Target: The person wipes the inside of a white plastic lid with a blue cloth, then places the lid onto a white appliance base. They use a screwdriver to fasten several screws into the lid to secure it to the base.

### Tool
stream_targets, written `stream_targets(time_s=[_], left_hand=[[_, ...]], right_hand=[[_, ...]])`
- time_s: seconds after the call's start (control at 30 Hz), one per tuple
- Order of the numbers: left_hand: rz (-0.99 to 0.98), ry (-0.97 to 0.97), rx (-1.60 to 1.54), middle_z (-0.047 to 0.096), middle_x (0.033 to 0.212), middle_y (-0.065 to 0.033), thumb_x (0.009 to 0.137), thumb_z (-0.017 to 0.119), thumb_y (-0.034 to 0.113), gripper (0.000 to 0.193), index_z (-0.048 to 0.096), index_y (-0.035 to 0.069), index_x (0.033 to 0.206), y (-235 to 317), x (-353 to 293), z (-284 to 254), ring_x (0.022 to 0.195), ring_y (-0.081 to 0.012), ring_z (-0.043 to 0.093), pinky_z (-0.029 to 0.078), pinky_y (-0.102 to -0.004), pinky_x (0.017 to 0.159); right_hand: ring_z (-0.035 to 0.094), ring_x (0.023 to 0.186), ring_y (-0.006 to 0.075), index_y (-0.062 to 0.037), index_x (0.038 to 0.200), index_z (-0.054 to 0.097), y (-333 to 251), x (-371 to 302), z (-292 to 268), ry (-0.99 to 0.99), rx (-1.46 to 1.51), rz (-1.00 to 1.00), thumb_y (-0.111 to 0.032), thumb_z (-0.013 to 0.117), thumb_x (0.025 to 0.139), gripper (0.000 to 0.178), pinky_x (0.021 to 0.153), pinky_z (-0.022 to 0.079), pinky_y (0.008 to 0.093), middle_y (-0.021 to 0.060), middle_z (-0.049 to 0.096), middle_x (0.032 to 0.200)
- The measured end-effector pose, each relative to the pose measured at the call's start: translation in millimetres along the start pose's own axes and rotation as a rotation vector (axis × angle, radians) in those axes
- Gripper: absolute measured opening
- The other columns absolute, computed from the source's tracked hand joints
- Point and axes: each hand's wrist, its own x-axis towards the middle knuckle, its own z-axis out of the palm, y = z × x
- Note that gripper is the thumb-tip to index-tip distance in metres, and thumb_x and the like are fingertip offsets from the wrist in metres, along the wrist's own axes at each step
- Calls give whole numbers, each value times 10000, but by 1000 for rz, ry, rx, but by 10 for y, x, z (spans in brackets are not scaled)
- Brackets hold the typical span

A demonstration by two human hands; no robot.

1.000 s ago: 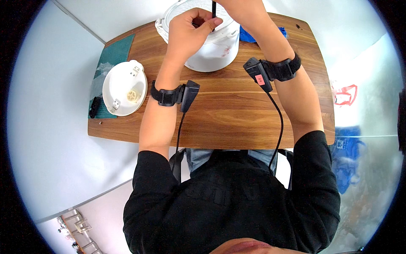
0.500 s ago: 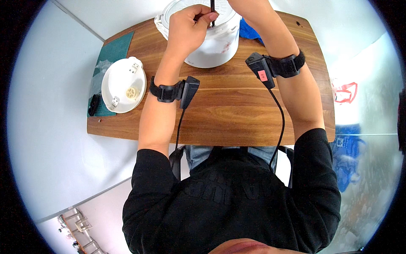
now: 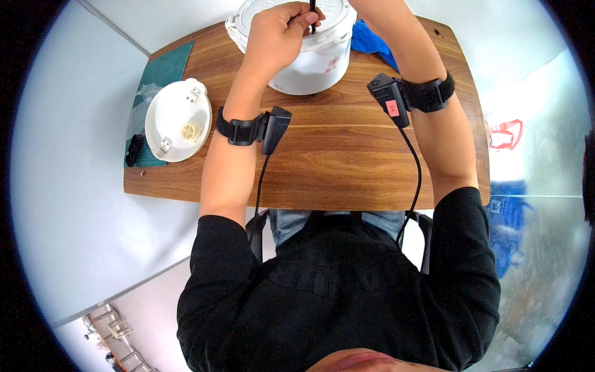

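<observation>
A round white appliance body [image 3: 308, 73] with a flower print stands at the far middle of the table. Its ribbed white top [image 3: 263, 7] is partly cut off by the upper edge. My left hand [image 3: 276, 38] is at its near rim, thumb and fingers closed on a thin black rod [image 3: 313, 7] that stands upright there. The rod's upper end lies outside the picture, so its kind does not show. Beyond the upper edge my right hand is out of sight; only its forearm [image 3: 412, 46] reaches over the right side of the appliance.
At left a shallow white cover [image 3: 162, 121] with metal fittings holds a small cream round piece [image 3: 190, 131]. It overlaps a green cutting mat [image 3: 170, 65] with a black item [image 3: 134, 150]. Blue cloth [image 3: 370, 42] lies behind my right forearm. Cabled black devices are strapped to both forearms.
My left hand stays closed on the rod, with only a slight shift. The right forearm has moved a little to the right. The whole view has shifted slightly.
</observation>
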Motion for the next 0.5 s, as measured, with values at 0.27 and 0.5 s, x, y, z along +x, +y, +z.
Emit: stream_targets(time_s=[0.27,0.5], left_hand=[[-50,-36,47,762,919,-52,1064,566,161,242,759,18,1094,50,-22,-5,833,-124,655,544,-293,812],[-37,-51,96,754,917,-39,1080,536,164,262,756,28,1116,260,-52,21,858,-124,647,537,-292,836]], right_hand=[[586,786,113,25,1070,620,-236,-93,148,192,-446,39,-93,772,902,256,701,496,279,45,650,881],[548,757,97,-9,1000,618,-71,-45,-23,14,-115,-15,-94,763,908,191,683,482,275,11,611,838]])
